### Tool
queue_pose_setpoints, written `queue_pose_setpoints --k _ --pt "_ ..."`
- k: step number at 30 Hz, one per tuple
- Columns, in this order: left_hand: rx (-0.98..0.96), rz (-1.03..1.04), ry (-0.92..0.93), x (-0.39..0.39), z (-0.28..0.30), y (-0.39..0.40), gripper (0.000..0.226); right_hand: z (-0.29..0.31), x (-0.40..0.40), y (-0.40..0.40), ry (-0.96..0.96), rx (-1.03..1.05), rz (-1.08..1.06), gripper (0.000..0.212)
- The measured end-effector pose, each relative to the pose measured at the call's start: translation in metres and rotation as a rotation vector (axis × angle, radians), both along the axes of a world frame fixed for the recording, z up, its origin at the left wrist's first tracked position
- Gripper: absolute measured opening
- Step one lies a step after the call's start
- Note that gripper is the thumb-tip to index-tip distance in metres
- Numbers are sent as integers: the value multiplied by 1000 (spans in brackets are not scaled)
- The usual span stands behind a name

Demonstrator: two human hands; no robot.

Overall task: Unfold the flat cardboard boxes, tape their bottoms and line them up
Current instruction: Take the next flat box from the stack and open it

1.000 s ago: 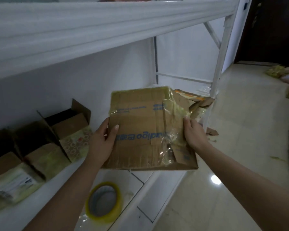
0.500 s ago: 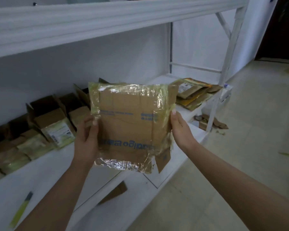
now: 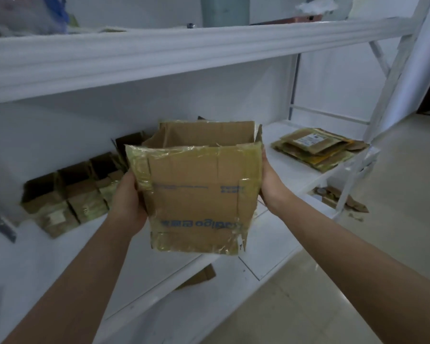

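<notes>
So the cardboard box [image 3: 199,194] has popped open. Half a second ago it was a flat, tape-wrapped slab held face-on; now it's a proper box with its mouth up and tipped slightly away from the camera, inner walls visible. Unfolding looks basically done for this one. Next would be placing it with the others, I'd guess, though I can't see the bottom, so no idea if it's taped.

It's in mid-air at the centre of the frame, in front of the white shelf [image 3: 278,142]. Long axis runs top to bottom in the picture, and the blue print on the near face reads upside down.

Left hand [image 3: 128,202] grips the left side and right hand [image 3: 269,184] grips the right, fingers wrapped round behind the walls.

The row of open boxes [image 3: 67,197] sits at the left of the frame on the shelf, the stack of flat boxes [image 3: 315,150] off to the right.
</notes>
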State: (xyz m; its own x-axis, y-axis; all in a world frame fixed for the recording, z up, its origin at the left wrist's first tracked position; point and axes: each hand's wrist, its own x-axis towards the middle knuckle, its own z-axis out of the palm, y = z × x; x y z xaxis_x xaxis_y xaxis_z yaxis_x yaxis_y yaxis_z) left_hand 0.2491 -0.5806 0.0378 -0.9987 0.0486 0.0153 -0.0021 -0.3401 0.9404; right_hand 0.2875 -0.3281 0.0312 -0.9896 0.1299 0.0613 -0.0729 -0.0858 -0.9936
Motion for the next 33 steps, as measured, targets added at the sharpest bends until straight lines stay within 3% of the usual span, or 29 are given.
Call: queue_pose_setpoints --k 8,11,13,17,19,20,26,29,30,33 --pt "-25 82 19 -26 -3 -87 43 2 -45 -83 -46 -125 118 63" --pt "-7 69 15 -29 -14 -106 84 -16 -52 -98 -81 -206 158 57" --pt "-33 9 23 -28 -25 -111 95 -31 -54 -102 -130 -280 122 55" --pt "-86 20 -23 -30 -61 -120 31 -66 -49 -113 -236 -187 51 56" --pt "-113 28 13 -29 -73 -126 16 -80 -47 -118 -216 -155 3 35" --pt "-118 21 36 -27 -76 -128 22 -82 -45 -120 -200 -143 -13 30" --pt "-254 -89 60 -27 -65 -137 34 -76 -44 -121 71 -138 -18 47" --pt "-302 -78 15 -24 -66 -132 44 -76 -42 -122 129 -133 -9 40" --pt "-281 -99 -2 -24 -68 -132 50 -76 -42 -122 143 -129 0 38" --pt "-189 -186 -24 -25 -75 -137 93 -77 -43 -122 184 -120 -16 40"
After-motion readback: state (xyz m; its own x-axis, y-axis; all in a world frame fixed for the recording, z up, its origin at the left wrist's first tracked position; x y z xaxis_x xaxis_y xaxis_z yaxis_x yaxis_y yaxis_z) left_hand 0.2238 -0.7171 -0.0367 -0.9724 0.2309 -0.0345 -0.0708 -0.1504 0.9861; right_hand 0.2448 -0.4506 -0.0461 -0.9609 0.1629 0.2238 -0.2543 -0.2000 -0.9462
